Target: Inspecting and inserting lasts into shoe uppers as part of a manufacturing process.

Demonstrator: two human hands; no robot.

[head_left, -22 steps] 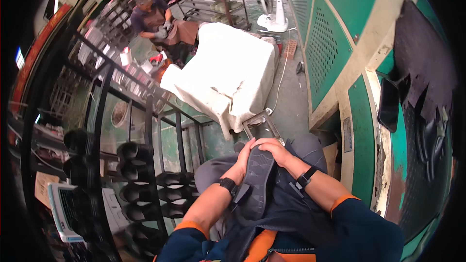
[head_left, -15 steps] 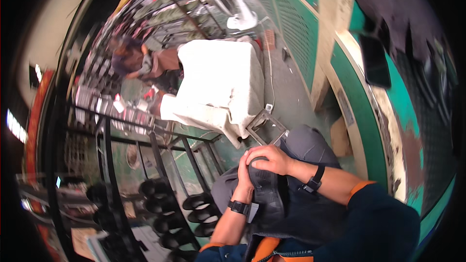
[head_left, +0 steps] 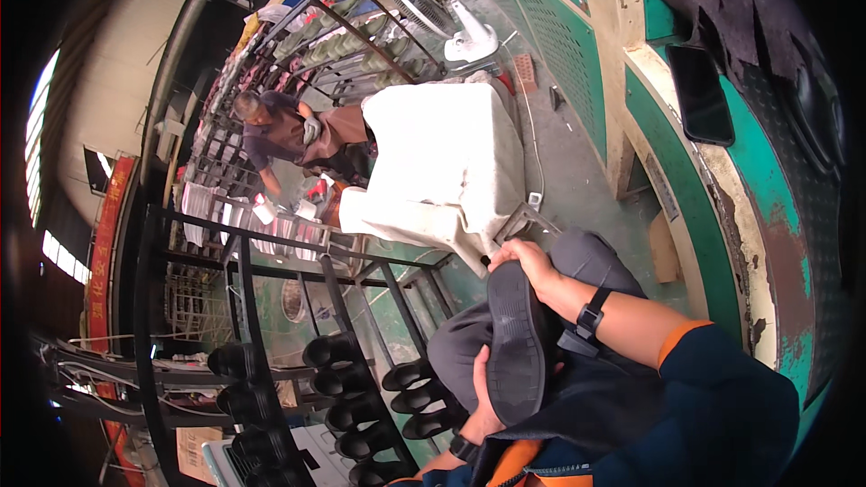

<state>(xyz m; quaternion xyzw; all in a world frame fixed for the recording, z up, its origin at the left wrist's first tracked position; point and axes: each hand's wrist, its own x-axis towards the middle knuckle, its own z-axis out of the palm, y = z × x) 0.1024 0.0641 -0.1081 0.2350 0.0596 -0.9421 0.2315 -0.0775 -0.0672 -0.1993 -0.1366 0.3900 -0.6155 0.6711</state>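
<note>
A dark shoe [head_left: 516,343] lies lengthwise over my lap, its grey treaded sole turned up toward me. My right hand [head_left: 530,265] is closed round the far end of it, fingers curled over the tip. Lower down, my left hand [head_left: 484,392] grips the near end from the left side. Its thumb shows along the sole's edge, and most of its other fingers are hidden beneath the shoe. The shoe's upper is mostly out of sight below the sole.
Left of my knees stands a black metal rack [head_left: 244,307] bearing several black shoes [head_left: 347,397]. Ahead is a table under a white cloth [head_left: 433,153], with a co-worker [head_left: 280,131] beyond its left side. A phone [head_left: 701,95] rests on the green machine at right.
My left hand has slid from the shoe's far end down to its near end. The sole now shows fully, while my right hand stays at the far end. The view has shifted slightly.
</note>
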